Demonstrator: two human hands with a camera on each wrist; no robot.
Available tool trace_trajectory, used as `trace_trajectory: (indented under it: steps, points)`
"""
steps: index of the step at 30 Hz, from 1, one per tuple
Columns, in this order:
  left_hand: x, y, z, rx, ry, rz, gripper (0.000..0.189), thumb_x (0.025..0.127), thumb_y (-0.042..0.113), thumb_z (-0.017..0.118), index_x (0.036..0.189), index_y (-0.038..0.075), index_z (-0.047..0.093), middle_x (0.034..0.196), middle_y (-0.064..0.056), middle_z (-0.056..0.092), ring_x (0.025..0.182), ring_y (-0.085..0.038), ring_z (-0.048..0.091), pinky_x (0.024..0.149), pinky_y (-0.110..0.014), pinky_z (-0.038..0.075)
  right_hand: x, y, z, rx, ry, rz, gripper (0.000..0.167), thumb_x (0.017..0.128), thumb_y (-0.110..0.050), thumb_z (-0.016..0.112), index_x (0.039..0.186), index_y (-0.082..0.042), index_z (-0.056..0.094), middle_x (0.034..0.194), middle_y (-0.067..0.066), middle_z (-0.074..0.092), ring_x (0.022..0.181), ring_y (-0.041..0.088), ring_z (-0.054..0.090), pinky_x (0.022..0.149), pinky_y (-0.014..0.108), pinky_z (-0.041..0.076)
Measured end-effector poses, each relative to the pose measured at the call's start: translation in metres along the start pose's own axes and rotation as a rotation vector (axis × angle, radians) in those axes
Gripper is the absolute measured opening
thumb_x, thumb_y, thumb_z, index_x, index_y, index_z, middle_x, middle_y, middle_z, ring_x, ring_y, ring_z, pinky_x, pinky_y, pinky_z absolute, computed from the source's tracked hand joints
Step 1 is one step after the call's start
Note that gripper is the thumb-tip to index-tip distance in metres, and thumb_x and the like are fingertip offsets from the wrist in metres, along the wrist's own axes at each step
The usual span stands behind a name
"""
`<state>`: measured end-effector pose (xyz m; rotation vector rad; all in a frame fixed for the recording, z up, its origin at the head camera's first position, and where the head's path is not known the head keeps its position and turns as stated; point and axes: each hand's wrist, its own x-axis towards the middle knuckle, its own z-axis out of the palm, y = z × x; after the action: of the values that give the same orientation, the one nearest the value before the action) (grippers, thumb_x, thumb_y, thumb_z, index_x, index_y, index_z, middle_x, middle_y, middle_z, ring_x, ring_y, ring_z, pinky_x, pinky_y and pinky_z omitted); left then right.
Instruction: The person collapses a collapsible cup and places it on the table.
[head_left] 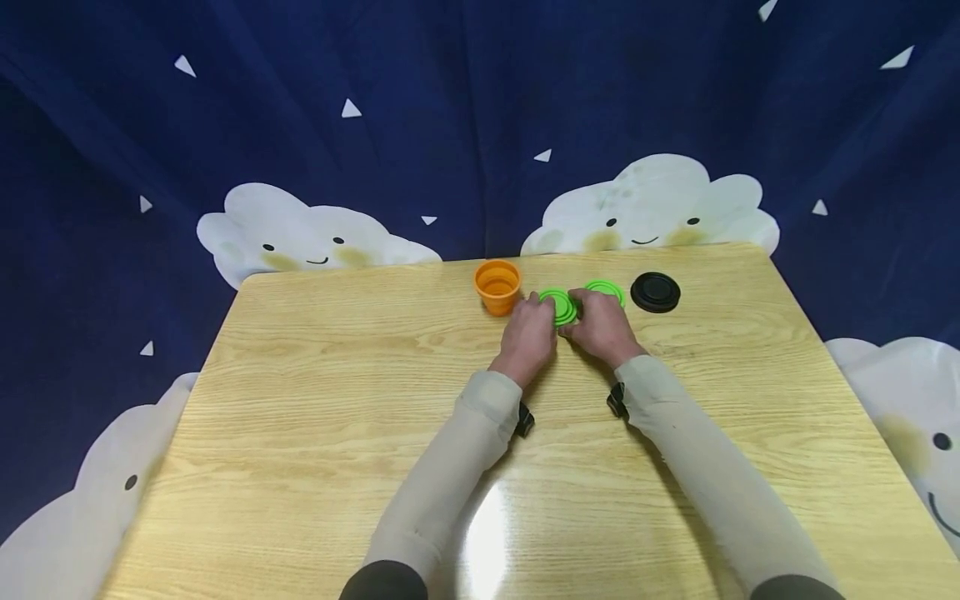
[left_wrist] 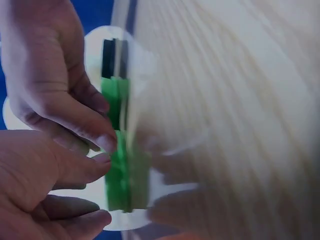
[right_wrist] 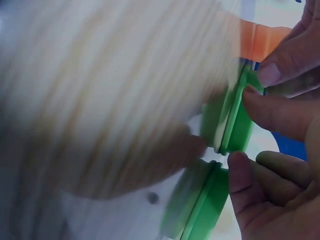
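A green collapsible cup (head_left: 557,307), folded flat into concentric rings, lies between both hands near the table's back. My left hand (head_left: 528,337) grips its left edge, thumb at the front side. From the right, my right hand (head_left: 602,329) holds the same cup, its thumb on the front rim and a finger by the right side in the right wrist view. Just behind the right hand is a second flat green cup (head_left: 604,289), partly hidden by that hand. An orange cup (head_left: 497,287) stands upright and expanded, close to the left hand.
A black folded cup (head_left: 656,292) lies right of the second green one. The wooden table (head_left: 337,417) ends at a dark blue curtain (head_left: 420,100) with white clouds. Both forearms reach across the table from its near side.
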<state>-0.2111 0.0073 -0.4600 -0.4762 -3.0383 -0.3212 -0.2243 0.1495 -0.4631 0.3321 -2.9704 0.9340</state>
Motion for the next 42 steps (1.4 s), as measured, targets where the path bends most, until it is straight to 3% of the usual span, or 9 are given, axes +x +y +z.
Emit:
trace_trajectory:
  steps: [5,12,16,21,26,29,32,37,42]
  points:
    - [-0.008,0.002,-0.013,-0.028,0.041,0.025,0.032,0.09,0.014,0.075,0.121,0.008,0.069,0.108,-0.01,0.064,0.093,-0.023,0.062,0.085,-0.032,0.053,-0.004,-0.002,-0.002,0.029,0.013,-0.006,0.071,0.077,-0.011,0.088,0.136,0.011,0.055,0.098,0.021,0.067,0.087,0.032,0.058,0.082,0.047,0.049]
    - [-0.027,-0.004,-0.035,-0.31,0.09,0.002,0.029,0.092,0.019,0.075,0.116,0.003,0.073,0.103,-0.011,0.073,0.088,-0.022,0.068,0.077,-0.034,0.056,-0.008,-0.011,-0.008,0.052,0.045,-0.028,0.068,0.078,-0.016,0.088,0.134,0.009,0.058,0.096,0.022,0.069,0.082,0.03,0.059,0.077,0.044,0.05]
    - [-0.037,-0.021,-0.042,-0.376,0.1,-0.056,0.016,0.09,0.022,0.076,0.092,0.006,0.077,0.087,-0.007,0.072,0.076,-0.021,0.065,0.066,-0.033,0.053,-0.007,-0.018,-0.009,0.106,0.054,-0.032,0.065,0.081,-0.015,0.086,0.135,0.008,0.058,0.112,0.024,0.068,0.093,0.035,0.064,0.08,0.046,0.052]
    - [-0.043,-0.047,-0.049,-0.4,0.106,-0.143,0.015,0.087,0.024,0.08,0.085,0.009,0.078,0.077,0.0,0.07,0.073,-0.017,0.065,0.061,-0.029,0.052,-0.004,-0.026,-0.006,0.192,0.028,-0.005,0.064,0.083,-0.018,0.085,0.136,0.005,0.057,0.129,0.021,0.064,0.107,0.035,0.062,0.089,0.047,0.052]
    - [-0.042,-0.072,-0.055,-0.351,0.133,-0.237,0.029,0.085,0.024,0.082,0.067,0.008,0.066,0.06,0.001,0.053,0.057,-0.015,0.047,0.049,-0.029,0.035,-0.001,-0.033,0.0,0.246,0.013,0.004,0.064,0.084,-0.018,0.084,0.137,0.005,0.057,0.131,0.019,0.063,0.11,0.035,0.061,0.091,0.046,0.052]
    - [-0.039,-0.082,-0.057,-0.357,0.184,-0.272,0.029,0.081,0.024,0.085,0.073,0.001,0.068,0.068,-0.007,0.061,0.061,-0.022,0.054,0.052,-0.034,0.041,0.002,-0.036,0.003,0.253,0.019,-0.004,0.064,0.084,-0.017,0.084,0.137,0.005,0.057,0.131,0.02,0.063,0.11,0.035,0.062,0.092,0.046,0.052]
    - [-0.035,-0.086,-0.057,-0.407,0.22,-0.273,0.036,0.078,0.025,0.089,0.092,-0.003,0.073,0.092,-0.017,0.071,0.08,-0.032,0.065,0.068,-0.042,0.053,0.006,-0.04,0.005,0.272,0.031,-0.016,0.064,0.084,-0.015,0.084,0.137,0.006,0.056,0.13,0.022,0.063,0.111,0.036,0.063,0.093,0.047,0.053]
    - [-0.027,-0.087,-0.055,-0.548,0.237,-0.275,0.06,0.078,0.023,0.09,0.126,-0.004,0.066,0.118,-0.023,0.068,0.108,-0.036,0.064,0.09,-0.045,0.054,0.013,-0.047,0.011,0.338,0.034,-0.024,0.067,0.085,-0.012,0.082,0.14,0.007,0.052,0.131,0.023,0.062,0.113,0.036,0.063,0.095,0.044,0.053]
    - [-0.021,-0.089,-0.048,-0.612,0.265,-0.267,0.063,0.079,0.018,0.089,0.132,-0.004,0.062,0.124,-0.021,0.067,0.113,-0.035,0.064,0.095,-0.042,0.053,0.019,-0.051,0.015,0.379,0.029,-0.015,0.066,0.086,-0.013,0.081,0.141,0.008,0.05,0.132,0.023,0.06,0.116,0.035,0.062,0.095,0.042,0.053]
